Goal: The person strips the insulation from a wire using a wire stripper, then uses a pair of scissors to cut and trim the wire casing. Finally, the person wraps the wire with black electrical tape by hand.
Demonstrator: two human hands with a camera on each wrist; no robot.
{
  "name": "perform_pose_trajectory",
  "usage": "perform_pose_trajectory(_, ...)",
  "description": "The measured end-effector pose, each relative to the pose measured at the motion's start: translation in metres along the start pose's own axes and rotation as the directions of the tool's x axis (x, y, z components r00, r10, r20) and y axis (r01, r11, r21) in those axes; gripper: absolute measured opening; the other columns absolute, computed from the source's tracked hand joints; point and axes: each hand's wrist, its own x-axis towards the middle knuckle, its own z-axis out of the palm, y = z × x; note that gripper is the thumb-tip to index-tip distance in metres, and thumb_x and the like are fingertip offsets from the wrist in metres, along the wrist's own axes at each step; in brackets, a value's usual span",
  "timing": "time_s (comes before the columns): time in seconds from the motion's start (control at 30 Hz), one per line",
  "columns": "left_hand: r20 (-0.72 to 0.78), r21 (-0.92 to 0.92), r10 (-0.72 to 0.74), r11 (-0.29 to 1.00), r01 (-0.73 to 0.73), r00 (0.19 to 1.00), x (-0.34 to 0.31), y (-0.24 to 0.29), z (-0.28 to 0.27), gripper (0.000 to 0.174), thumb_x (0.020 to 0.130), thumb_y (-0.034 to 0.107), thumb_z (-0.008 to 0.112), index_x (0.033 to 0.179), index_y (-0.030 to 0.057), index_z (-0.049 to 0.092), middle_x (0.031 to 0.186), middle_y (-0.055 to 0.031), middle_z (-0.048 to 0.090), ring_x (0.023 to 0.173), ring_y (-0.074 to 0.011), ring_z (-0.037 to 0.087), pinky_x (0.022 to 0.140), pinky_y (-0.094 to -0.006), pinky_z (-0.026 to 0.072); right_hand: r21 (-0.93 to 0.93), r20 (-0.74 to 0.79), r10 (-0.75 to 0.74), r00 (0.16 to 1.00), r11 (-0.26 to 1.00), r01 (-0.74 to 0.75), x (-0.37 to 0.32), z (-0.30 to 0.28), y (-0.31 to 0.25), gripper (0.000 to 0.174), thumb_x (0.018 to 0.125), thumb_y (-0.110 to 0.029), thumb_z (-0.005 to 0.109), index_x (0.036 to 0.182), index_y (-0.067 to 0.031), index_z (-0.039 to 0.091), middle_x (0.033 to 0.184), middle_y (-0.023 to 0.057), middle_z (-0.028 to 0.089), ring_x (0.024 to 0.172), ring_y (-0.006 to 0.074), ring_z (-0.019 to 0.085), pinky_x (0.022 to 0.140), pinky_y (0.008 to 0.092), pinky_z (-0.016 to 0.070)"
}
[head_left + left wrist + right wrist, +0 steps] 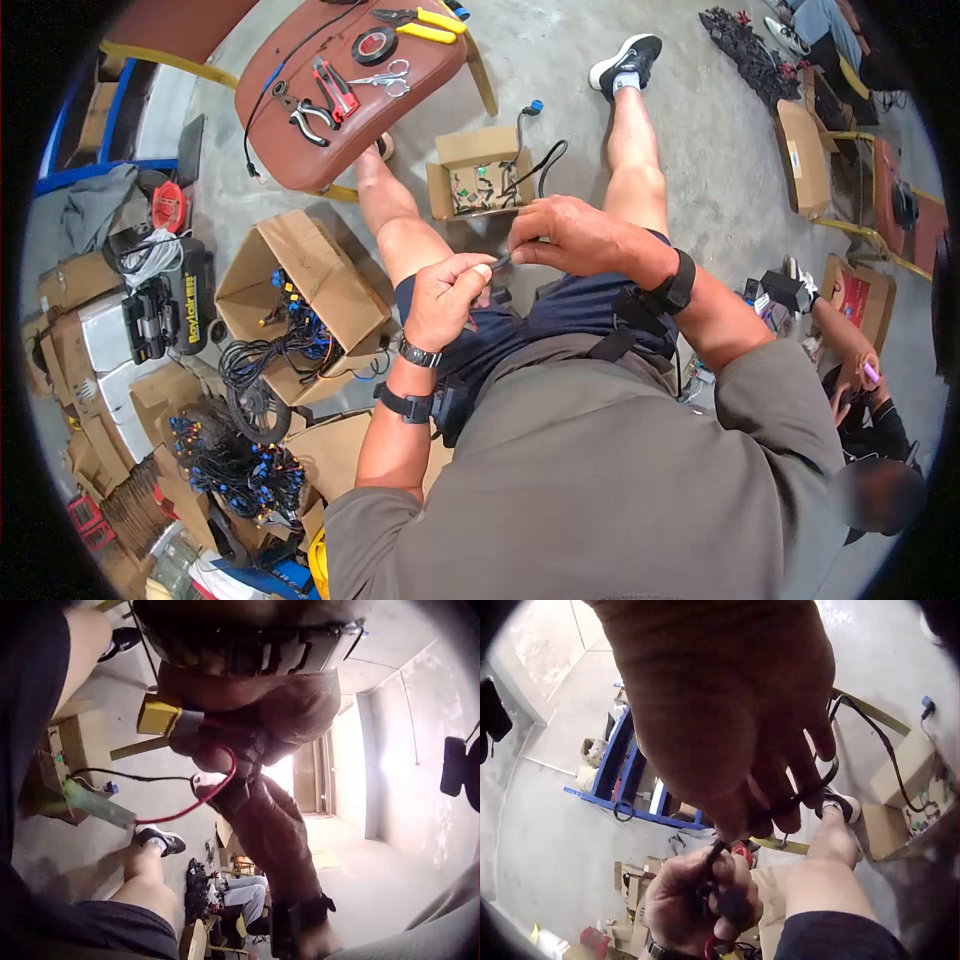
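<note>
Over my lap, my left hand [447, 300] and right hand [575, 235] meet at a short stretch of black cable [501, 262]. The left thumb and fingers pinch one side of it, while the right thumb and fingertips grip the other side. From the right fingers, the cable [877, 739] trails toward a small cardboard box. In the left wrist view, a yellow connector [159, 718] sticks out beside the left hand. A red wire [234, 769] and a black wire loop from the hands to a pale green, sleeved module [101, 806], which hangs below. Fingers hide the joined part.
A brown padded stool [290, 45] holds pliers [310, 122], a utility knife [335, 90], scissors [388, 79] and black tape [374, 45]. Small circuit boards fill the box [470, 147] between my feet. Left, a larger carton [330, 270] spills cables. Another person sits at right.
</note>
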Motion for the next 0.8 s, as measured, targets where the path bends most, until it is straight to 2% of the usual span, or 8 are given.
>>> perform_pose_trajectory(0.2, -0.112, 0.105, 0.117, 0.989, -0.105, 0.987, -0.024, 0.016, 0.018, 0.021, 0.088, 0.001, 0.065, 0.109, -0.0028, 0.067, 0.083, -0.0020, 0.066, 0.069, -0.0081, 0.059, 0.063, -0.0232, 0.0491, 0.092, -0.122, -0.062, 0.991, 0.993, 0.073, -0.024, 0.004, -0.008, 0.013, 0.086, -0.017, 0.068, 0.088, -0.0035, 0.066, 0.085, 0.0154, 0.064, 0.085, 0.0351, 0.063, 0.075, 0.0425, 0.0493)
perform_pose_trajectory(0.33, -0.157, 0.111, 0.015, 0.994, 0.003, 0.987, -0.031, 0.023, 0.030, 0.017, 0.089, 0.000, 0.064, 0.105, -0.0024, 0.067, 0.088, -0.0023, 0.066, 0.070, -0.0080, 0.059, 0.064, -0.0229, 0.0493, 0.088, -0.187, -0.101, 0.977, 0.989, 0.119, -0.034, 0.011, -0.006, 0.014, 0.086, -0.017, 0.067, 0.089, -0.0028, 0.066, 0.085, 0.0158, 0.064, 0.085, 0.0350, 0.063, 0.074, 0.0424, 0.0495)
perform_pose_trajectory(0.37, -0.162, 0.130, 0.050, 0.991, -0.029, 0.985, -0.032, 0.024, 0.033, 0.016, 0.089, -0.001, 0.064, 0.105, -0.0024, 0.067, 0.088, -0.0021, 0.066, 0.071, -0.0079, 0.059, 0.064, -0.0227, 0.0492, 0.083, -0.197, -0.101, 0.975, 0.989, 0.120, -0.036, 0.012, -0.006, 0.015, 0.086, -0.017, 0.067, 0.090, -0.0027, 0.067, 0.085, 0.0160, 0.064, 0.084, 0.0350, 0.063, 0.074, 0.0424, 0.0495)
perform_pose_trajectory(0.47, -0.146, 0.215, 0.172, 0.967, -0.139, 0.974, -0.034, 0.023, 0.036, 0.016, 0.088, -0.002, 0.063, 0.104, -0.0023, 0.067, 0.089, -0.0016, 0.065, 0.071, -0.0077, 0.059, 0.064, -0.0223, 0.0489, 0.105, -0.156, -0.104, 0.982, 0.987, 0.121, -0.043, 0.014, -0.013, 0.017, 0.089, -0.019, 0.064, 0.093, -0.0033, 0.068, 0.086, 0.0167, 0.066, 0.084, 0.0355, 0.064, 0.073, 0.0416, 0.0497)
perform_pose_trajectory(0.57, -0.073, 0.311, 0.292, 0.915, -0.257, 0.953, -0.035, 0.016, 0.032, 0.015, 0.088, -0.002, 0.063, 0.102, -0.0020, 0.067, 0.089, -0.0012, 0.064, 0.072, -0.0071, 0.058, 0.063, -0.0220, 0.0480, 0.263, 0.029, -0.043, 0.999, 0.964, 0.034, -0.045, 0.017, -0.017, 0.017, 0.093, -0.016, 0.061, 0.098, -0.0004, 0.067, 0.088, 0.0133, 0.066, 0.085, 0.0287, 0.063, 0.077, 0.0380, 0.0491)
perform_pose_trajectory(0.63, -0.027, 0.335, 0.347, 0.887, -0.318, 0.937, -0.036, 0.020, 0.033, 0.014, 0.087, -0.003, 0.063, 0.101, -0.0019, 0.067, 0.089, -0.0011, 0.064, 0.071, -0.0064, 0.058, 0.061, -0.0217, 0.0470, 0.394, 0.130, -0.009, 0.991, 0.918, -0.044, -0.044, 0.018, -0.018, 0.025, 0.096, -0.022, 0.055, 0.098, -0.0005, 0.067, 0.081, 0.0124, 0.068, 0.076, 0.0241, 0.066, 0.072, 0.0363, 0.0513)
perform_pose_trajectory(0.73, -0.056, 0.273, 0.274, 0.929, -0.249, 0.960, -0.043, 0.029, 0.035, 0.014, 0.086, -0.004, 0.063, 0.098, -0.0014, 0.067, 0.089, -0.0011, 0.063, 0.070, -0.0055, 0.057, 0.059, -0.0210, 0.0449, 0.546, 0.228, -0.032, 0.973, 0.832, -0.100, -0.042, 0.021, -0.017, 0.026, 0.097, -0.021, 0.054, 0.099, 0.0013, 0.066, 0.079, 0.0089, 0.068, 0.073, 0.0176, 0.065, 0.069, 0.0328, 0.0519)
perform_pose_trajectory(0.8, -0.070, 0.244, 0.247, 0.944, -0.224, 0.967, -0.045, 0.032, 0.035, 0.014, 0.084, -0.004, 0.064, 0.098, -0.0020, 0.068, 0.087, -0.0022, 0.065, 0.074, -0.0073, 0.057, 0.064, -0.0226, 0.0461, 0.629, 0.285, -0.032, 0.958, 0.760, -0.162, -0.041, 0.019, -0.022, 0.026, 0.097, -0.021, 0.054, 0.100, 0.0022, 0.066, 0.079, 0.0072, 0.068, 0.070, 0.0151, 0.064, 0.068, 0.0306, 0.0521)
